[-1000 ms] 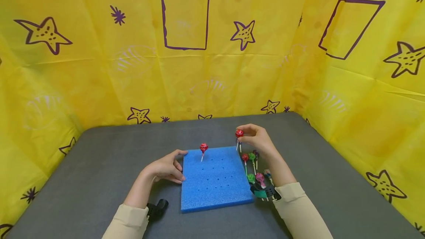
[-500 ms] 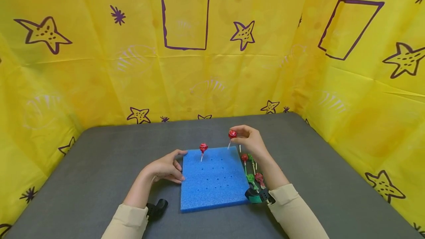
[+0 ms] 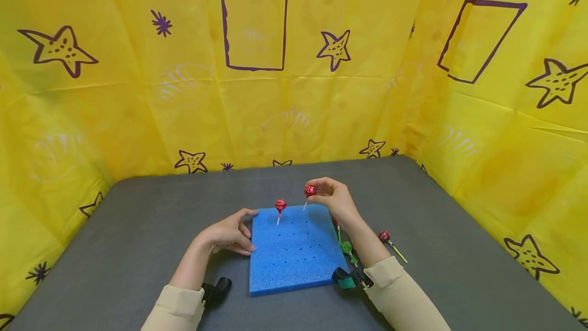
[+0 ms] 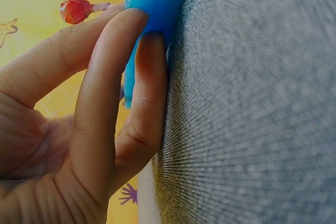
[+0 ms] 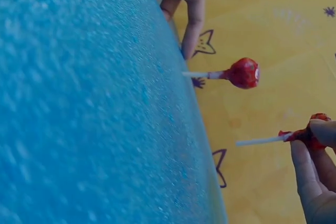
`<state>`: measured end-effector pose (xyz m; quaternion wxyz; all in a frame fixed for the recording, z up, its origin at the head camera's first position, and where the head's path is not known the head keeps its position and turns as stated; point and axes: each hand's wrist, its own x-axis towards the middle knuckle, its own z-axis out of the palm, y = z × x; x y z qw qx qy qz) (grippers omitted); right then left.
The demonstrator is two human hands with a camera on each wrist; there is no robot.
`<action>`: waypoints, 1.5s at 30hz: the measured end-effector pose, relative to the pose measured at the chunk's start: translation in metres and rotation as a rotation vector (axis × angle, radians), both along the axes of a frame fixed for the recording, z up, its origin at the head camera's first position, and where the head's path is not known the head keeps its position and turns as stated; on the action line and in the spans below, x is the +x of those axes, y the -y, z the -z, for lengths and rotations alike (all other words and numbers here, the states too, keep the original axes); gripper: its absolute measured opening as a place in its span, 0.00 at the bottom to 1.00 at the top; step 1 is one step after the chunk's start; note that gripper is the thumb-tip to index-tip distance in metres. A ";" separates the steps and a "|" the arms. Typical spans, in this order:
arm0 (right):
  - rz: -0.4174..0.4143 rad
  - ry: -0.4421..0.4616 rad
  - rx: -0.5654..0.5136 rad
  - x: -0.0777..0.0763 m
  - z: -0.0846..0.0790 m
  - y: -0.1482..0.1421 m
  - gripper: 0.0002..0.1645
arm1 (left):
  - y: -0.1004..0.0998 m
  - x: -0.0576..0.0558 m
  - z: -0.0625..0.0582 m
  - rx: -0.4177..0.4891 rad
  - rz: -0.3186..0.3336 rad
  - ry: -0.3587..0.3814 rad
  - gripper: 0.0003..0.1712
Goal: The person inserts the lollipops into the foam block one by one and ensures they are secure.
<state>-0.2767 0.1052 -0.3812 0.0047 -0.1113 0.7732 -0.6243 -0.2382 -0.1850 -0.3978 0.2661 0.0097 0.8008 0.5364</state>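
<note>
The square blue foam board [image 3: 298, 274] lies well inside the grey cloth-covered table [image 3: 151, 239], which stretches out beyond its left and far edges. The left hand [image 3: 229, 233] has its fingers spread, tips touching the board's left edge. The right hand [image 3: 335, 201] pinches a round red-wrapped lollipop [image 3: 310, 191] by its head, between thumb and fingers; its white stick slants down, tip just off the foam. Another red-wrapped lollipop [image 3: 280, 205] stands in the board between both hands.

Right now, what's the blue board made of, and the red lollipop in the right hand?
Blue board: probably plastic foam, matte and grainy; it looks speckled, with small holes. Red lollipop in the right hand: a shiny wrapper, maybe plastic or foil, with bright glints and a gathered neck. Its stick: smooth, white; maybe plastic or paper.
</note>
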 end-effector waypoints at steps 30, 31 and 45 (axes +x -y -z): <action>-0.105 0.021 0.033 0.004 0.017 0.021 0.19 | 0.001 -0.001 0.003 0.028 0.004 0.003 0.53; -0.108 0.020 0.035 0.004 0.017 0.021 0.19 | 0.001 -0.001 0.003 0.028 0.003 0.002 0.53; -0.159 0.030 0.059 0.004 0.021 0.021 0.19 | 0.000 -0.001 0.003 0.021 -0.001 -0.001 0.53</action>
